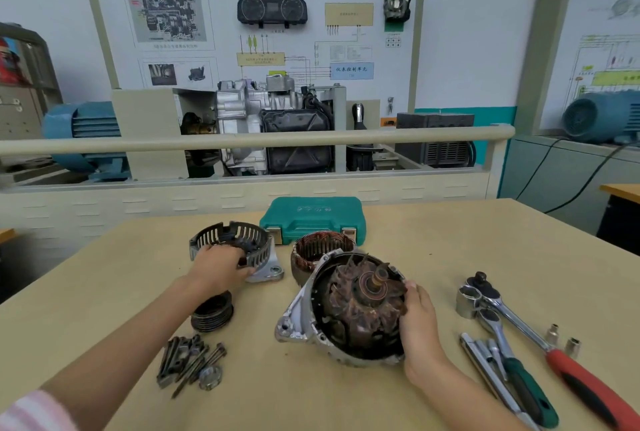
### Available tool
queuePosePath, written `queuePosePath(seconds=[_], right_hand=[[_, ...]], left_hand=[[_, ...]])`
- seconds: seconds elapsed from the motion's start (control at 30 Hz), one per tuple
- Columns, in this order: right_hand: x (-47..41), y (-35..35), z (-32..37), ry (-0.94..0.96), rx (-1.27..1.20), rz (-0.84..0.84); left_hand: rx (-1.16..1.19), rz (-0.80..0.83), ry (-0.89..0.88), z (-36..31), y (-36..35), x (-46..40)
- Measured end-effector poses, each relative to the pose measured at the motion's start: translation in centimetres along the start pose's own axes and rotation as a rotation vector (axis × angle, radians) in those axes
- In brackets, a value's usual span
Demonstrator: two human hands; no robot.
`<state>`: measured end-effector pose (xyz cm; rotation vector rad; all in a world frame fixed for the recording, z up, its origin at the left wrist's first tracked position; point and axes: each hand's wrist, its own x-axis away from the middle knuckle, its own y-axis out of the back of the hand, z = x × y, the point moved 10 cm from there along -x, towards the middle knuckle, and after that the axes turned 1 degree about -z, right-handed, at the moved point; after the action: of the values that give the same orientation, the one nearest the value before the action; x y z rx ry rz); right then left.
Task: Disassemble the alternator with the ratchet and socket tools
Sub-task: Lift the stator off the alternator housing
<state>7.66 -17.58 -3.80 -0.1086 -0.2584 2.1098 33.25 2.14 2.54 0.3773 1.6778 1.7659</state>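
- Head view: alternator front housing (304, 313) lies tilted on the table (450, 240), open side toward you, rusty rotor (363, 306) and its shaft seated inside.
- Your right hand (420, 323) rests against the housing's right rim, fingers curled over the edge onto the rotor fan; it grips that assembly.
- Your left hand (218, 268) lies on the slotted rear cover (232, 243), fingers bent over its near wall, holding it.
- Stator (318, 248), copper windings showing, stands just behind the front housing, in front of the shut green tool case (313, 219).
- Pulley (212, 313) sits below your left wrist; bolts and nut (190, 361) are heaped near it.
- Right of the housing: red-handled ratchet (540, 337), green-handled ratchet (512, 358), a large socket (467, 300) touching their heads, extension bars (485, 365), two small sockets (562, 340).
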Motion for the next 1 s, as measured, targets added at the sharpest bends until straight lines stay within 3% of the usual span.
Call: queuePosePath(seconds=[0.47, 0.67, 1.0], right_hand=[[1.4, -0.8, 2.3, 0.158, -0.011, -0.006], [1.9, -1.7, 2.7, 0.18, 0.022, 0.012], [1.8, -1.6, 2.5, 0.171, 0.036, 0.018]], left_hand=[[-0.009, -0.128, 0.016, -3.0, 1.3, 2.3], [0.206, -0.109, 0.023, -2.7, 0.6, 2.3], [0.405, -0.062, -0.255, -5.8, 1.4, 1.4]])
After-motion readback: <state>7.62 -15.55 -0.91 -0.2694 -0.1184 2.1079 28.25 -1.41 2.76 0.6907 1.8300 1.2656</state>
